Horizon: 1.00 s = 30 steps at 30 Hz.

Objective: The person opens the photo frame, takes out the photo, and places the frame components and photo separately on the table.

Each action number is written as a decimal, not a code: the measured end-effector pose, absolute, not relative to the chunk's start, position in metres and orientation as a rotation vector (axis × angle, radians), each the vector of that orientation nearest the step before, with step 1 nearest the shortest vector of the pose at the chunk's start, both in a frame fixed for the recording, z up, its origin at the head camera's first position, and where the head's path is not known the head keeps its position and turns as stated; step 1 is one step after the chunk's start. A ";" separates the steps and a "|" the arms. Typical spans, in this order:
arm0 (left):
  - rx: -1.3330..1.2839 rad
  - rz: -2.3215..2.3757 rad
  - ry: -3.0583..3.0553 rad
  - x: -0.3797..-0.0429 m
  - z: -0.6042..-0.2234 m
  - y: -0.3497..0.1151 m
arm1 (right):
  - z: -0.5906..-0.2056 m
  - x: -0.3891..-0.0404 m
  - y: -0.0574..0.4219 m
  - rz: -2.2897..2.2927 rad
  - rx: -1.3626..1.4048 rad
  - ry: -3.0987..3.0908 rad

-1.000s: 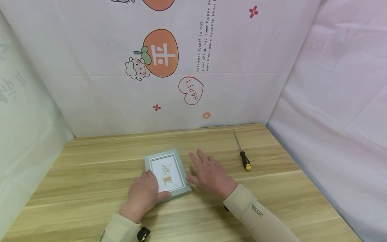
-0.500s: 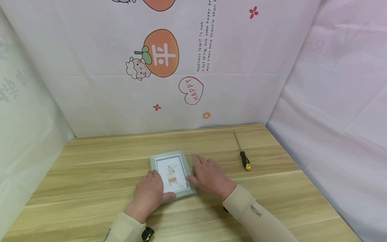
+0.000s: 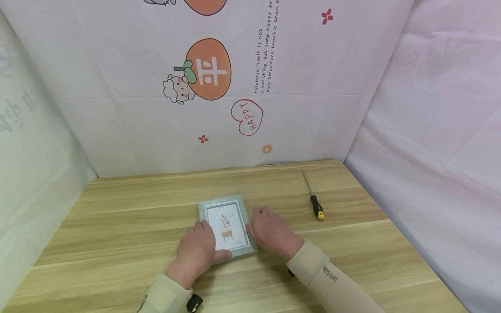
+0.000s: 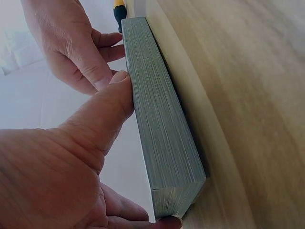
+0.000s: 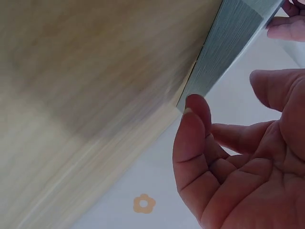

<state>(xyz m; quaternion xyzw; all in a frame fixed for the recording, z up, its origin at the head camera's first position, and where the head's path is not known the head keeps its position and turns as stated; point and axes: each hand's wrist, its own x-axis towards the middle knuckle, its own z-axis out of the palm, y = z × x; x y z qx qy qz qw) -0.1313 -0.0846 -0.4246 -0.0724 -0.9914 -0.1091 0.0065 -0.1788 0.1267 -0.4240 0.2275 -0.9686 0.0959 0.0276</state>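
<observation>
A pale grey-green picture frame [image 3: 228, 201] lies face up on the wooden table, with a potted-plant print behind its window. My left hand [image 3: 197, 250] grips its near-left corner, thumb along the near edge and fingers at the left side. In the left wrist view, the frame's thick side [image 4: 162, 114] shows beside that thumb. At the right side is my right hand [image 3: 272, 232], its fingers loosely curled. The right wrist view has a curled fingertip right at the frame's corner and the thumb [image 5: 274, 88] held apart from the frame.
A screwdriver [image 3: 318, 208] with a black and yellow handle lies at the right of the wooden table [image 3: 117, 243], its shaft pointing to the back. White printed cloth [image 3: 129, 121] walls the table at the back and both sides.
The picture frame has slid to the right with my left hand on it. My right hand's fingers, spread out before, have curled in beside the frame's right edge.
</observation>
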 end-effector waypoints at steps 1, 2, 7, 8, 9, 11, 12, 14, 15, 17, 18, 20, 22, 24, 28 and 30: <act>-0.226 -0.344 -3.109 -0.131 -0.424 -0.084 | -0.425 -0.179 0.126 0.287 0.693 -2.998; -0.223 -0.351 -3.116 -0.131 -0.424 -0.084 | -0.425 -0.179 0.126 0.275 0.684 -3.013; -0.237 -0.368 -3.107 -0.131 -0.426 -0.082 | -0.424 -0.179 0.121 0.126 0.670 -3.089; -0.241 -0.373 -3.101 -0.131 -0.426 -0.082 | -0.424 -0.179 0.120 0.095 0.677 -3.103; -0.248 -0.374 -3.097 -0.130 -0.426 -0.082 | -0.423 -0.179 0.120 0.076 0.679 -3.114; -0.256 -0.371 -3.096 -0.130 -0.426 -0.081 | -0.423 -0.179 0.118 0.077 0.663 -3.155; -0.260 -0.372 -3.094 -0.130 -0.426 -0.080 | -0.422 -0.179 0.118 0.091 0.646 -3.184; -0.263 -0.366 -3.093 -0.130 -0.426 -0.079 | -0.421 -0.179 0.117 0.128 0.605 -3.236; -0.264 -0.362 -3.094 -0.130 -0.426 -0.079 | -0.421 -0.179 0.117 0.167 0.578 -3.258; -0.268 -0.362 -3.094 -0.130 -0.426 -0.078 | -0.421 -0.180 0.117 0.233 0.536 -3.293; -0.269 -0.363 -3.095 -0.130 -0.426 -0.078 | -0.421 -0.180 0.117 0.259 0.521 -3.305; -0.273 -0.361 -3.095 -0.130 -0.426 -0.077 | -0.421 -0.179 0.117 0.313 0.505 -3.313; -0.278 -0.357 -3.094 -0.130 -0.427 -0.076 | -0.421 -0.179 0.118 0.321 0.515 -3.314; -0.283 -0.348 -3.091 -0.129 -0.428 -0.076 | -0.422 -0.179 0.119 0.311 0.545 -3.296; -0.294 -0.344 -3.078 -0.129 -0.428 -0.076 | -0.422 -0.177 0.121 0.306 0.599 -3.261; -0.301 -0.349 -3.066 -0.129 -0.429 -0.075 | -0.423 -0.177 0.122 0.326 0.611 -3.246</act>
